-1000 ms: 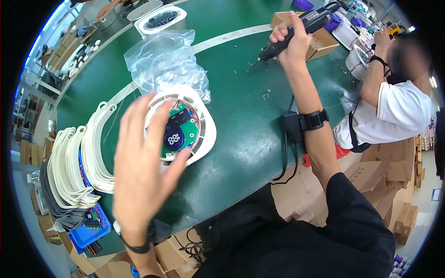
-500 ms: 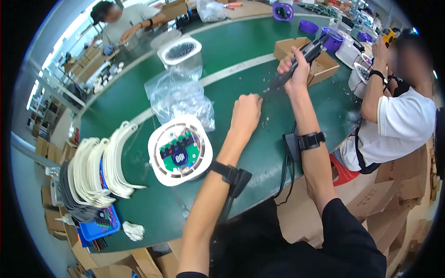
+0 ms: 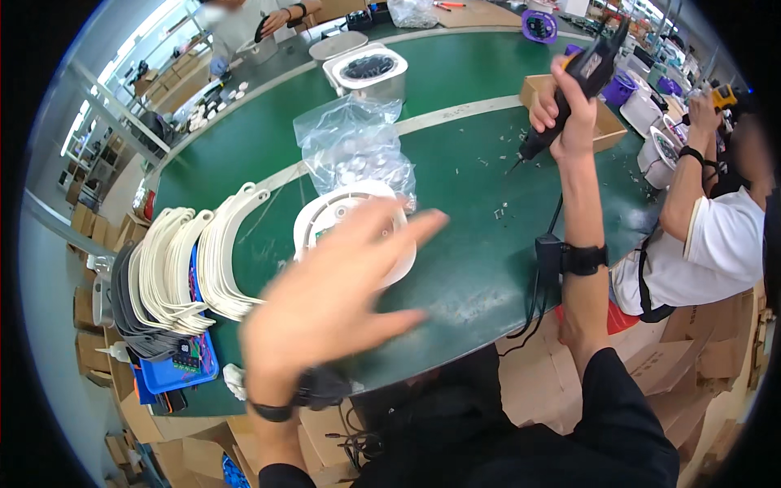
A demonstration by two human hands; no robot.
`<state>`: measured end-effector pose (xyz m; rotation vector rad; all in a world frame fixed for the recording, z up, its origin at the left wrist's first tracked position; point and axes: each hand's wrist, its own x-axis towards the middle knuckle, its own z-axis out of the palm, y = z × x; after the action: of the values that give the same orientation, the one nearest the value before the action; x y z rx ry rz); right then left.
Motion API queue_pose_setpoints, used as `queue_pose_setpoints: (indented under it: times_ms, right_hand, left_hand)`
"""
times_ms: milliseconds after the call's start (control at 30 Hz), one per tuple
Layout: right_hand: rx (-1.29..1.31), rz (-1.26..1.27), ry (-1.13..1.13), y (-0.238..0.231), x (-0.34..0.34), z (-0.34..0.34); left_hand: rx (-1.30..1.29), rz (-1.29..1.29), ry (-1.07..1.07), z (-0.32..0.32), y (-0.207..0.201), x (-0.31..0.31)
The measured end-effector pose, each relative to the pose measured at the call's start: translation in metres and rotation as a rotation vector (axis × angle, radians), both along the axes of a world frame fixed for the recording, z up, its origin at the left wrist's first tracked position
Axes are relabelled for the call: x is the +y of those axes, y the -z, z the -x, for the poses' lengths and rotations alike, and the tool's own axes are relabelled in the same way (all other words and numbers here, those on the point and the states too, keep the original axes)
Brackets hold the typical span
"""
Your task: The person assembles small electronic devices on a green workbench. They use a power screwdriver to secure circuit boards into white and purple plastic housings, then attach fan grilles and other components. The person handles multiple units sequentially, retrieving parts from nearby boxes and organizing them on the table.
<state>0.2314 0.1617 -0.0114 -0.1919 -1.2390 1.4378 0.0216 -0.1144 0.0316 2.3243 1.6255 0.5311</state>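
Observation:
My right hand [image 3: 573, 118] is wrapped round a black electric screwdriver [image 3: 600, 65], held up above the green table with its thin bit pointing down and left. My left hand [image 3: 321, 289], smeared by motion, has its fingers spread and holds nothing. It passes in front of a white rounded-square housing [image 3: 358, 189], hiding most of it, including nearly all of the circuit board inside. Whether the hand touches the housing I cannot tell. Behind the housing lies a clear plastic bag [image 3: 350, 146] with small pale pieces in it.
At left are stacked curved white handles [image 3: 224, 264] and a blue tray [image 3: 175, 378] with circuit boards. Farther back stands another white housing [image 3: 382, 81]. An open cardboard box [image 3: 606, 134] sits beyond my right hand. A co-worker in a white shirt [image 3: 720, 256] works at right.
My left hand has left the screwdriver's tip, swung left across the housing and opened. My right hand has raised the screwdriver up and right. The whole view has shifted.

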Motion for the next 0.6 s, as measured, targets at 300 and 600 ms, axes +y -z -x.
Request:
queue_pose_setpoints:
  times_ms: [300,600]
  right_hand:
    - [0.048,0.142,-0.330,-0.084,-0.148,0.092]
    - [-0.163,0.138,-0.362,-0.067,-0.167,0.127]
  left_hand:
    - [0.384,0.150,-0.613,0.014,0.037,-0.012]
    - [0.109,0.069,-0.376,0.064,0.050,-0.002]
